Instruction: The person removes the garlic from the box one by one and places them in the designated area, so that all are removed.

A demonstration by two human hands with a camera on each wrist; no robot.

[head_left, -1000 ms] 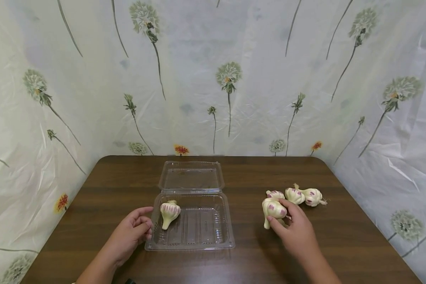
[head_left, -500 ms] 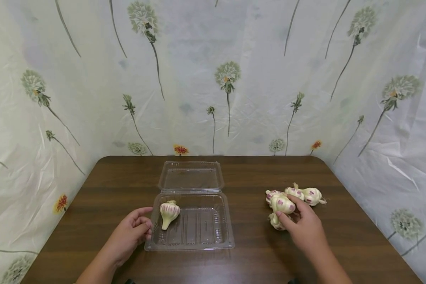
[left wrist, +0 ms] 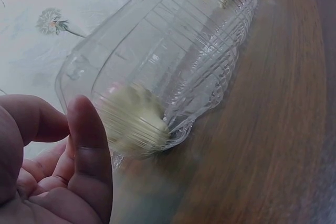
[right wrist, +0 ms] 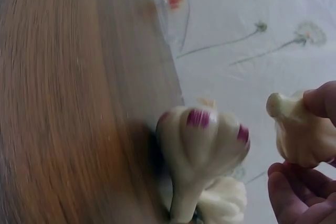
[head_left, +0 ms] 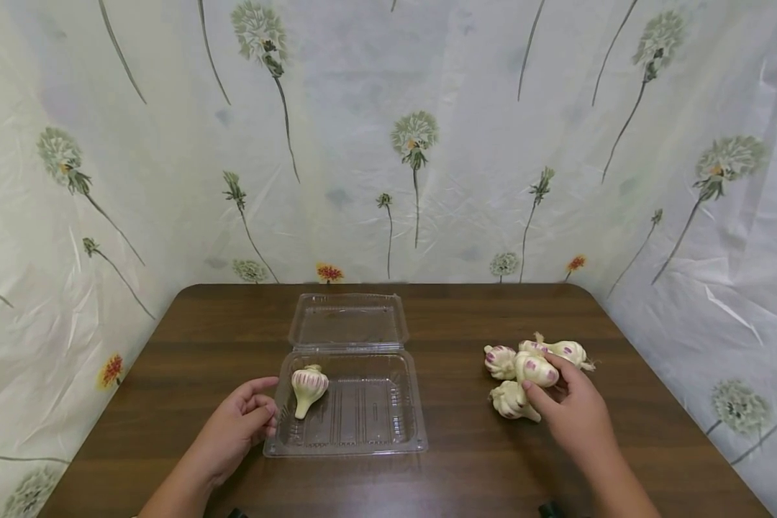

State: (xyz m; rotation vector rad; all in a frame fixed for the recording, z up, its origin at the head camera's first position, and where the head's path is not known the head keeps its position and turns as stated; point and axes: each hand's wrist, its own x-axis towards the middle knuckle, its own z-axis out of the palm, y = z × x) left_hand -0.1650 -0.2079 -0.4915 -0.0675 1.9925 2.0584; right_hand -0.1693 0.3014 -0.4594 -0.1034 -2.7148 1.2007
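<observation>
My left hand is at the left rim of a lidded clear plastic container. In the left wrist view its thumb and index finger pinch the container's rim corner. One garlic bulb lies in the container's left side, stem toward me. On the right, my right hand holds a garlic bulb between thumb and fingers, above the other bulbs. The right wrist view shows this held bulb apart from a purple-marked bulb beside it.
Several garlic bulbs lie around the right hand, among them a left one, a near one and a far right one. The container's lid lies back on the brown wooden table. A flowered sheet hangs behind.
My right hand has moved right with its garlic bulb, back over the other bulbs, uncovering the near one. The left hand and the container stay in place.
</observation>
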